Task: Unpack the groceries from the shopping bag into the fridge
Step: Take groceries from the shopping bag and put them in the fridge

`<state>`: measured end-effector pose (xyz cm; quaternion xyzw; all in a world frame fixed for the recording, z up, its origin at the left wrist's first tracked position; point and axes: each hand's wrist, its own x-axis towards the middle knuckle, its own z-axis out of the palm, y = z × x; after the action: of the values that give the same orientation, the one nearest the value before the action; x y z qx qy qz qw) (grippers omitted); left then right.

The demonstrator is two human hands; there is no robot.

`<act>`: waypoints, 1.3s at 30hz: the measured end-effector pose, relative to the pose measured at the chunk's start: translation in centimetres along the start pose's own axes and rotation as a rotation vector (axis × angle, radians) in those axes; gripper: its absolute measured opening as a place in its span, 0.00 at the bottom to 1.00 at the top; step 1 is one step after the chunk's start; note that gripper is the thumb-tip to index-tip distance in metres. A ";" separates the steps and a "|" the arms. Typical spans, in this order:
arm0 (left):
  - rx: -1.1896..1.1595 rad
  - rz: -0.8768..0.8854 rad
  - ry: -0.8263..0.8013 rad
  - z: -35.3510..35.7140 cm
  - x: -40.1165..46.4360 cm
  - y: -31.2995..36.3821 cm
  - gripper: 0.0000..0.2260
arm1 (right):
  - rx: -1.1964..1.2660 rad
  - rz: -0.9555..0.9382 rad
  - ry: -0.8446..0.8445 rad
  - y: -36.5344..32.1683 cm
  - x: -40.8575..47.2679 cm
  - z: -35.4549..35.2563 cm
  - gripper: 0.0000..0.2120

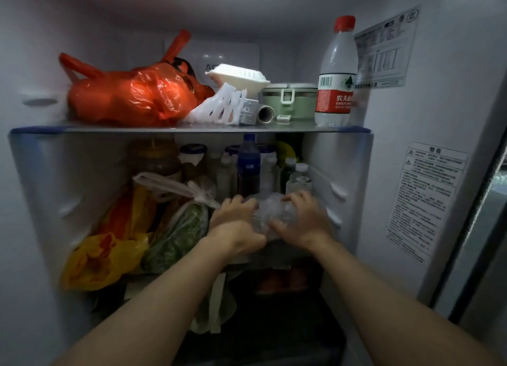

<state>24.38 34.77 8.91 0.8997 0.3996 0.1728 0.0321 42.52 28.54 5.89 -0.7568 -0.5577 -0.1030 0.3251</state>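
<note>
The fridge [397, 118] is being viewed from the front, its right wall lying at 3 o'clock. The upper shelf [192, 129] is being occupied by a red bag [131, 96] at 10 o'clock and a water bottle [336, 91] at 1 o'clock. Under that shelf, a yellow bag [101, 258] is being kept at 8 o'clock, with a bag of greens [175, 236] just beside it. A clear plastic bag [274, 212] is being held just below the centre, in front of a row of bottles [248, 168]. It is being gripped from 9 o'clock by the left hand [236, 223] and from 3 o'clock by the right hand [301, 220], the fingers of both hands being curled onto it.
</note>
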 end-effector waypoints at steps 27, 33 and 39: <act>-0.177 0.057 -0.332 -3.4 -3.6 -0.9 0.38 | 0.270 0.312 -0.383 -7.4 -0.5 1.0 0.24; -0.041 0.014 -0.333 -3.1 -5.0 -1.1 0.42 | 0.715 0.257 -0.458 -3.1 -1.7 0.4 0.19; 0.022 -0.020 -0.185 -1.6 -5.2 -0.6 0.32 | 0.778 0.195 -0.430 -3.9 -1.5 2.5 0.20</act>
<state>20.17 31.27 8.78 0.9080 0.4058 0.0844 0.0609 37.90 29.49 4.69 -0.6314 -0.5360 0.3047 0.4704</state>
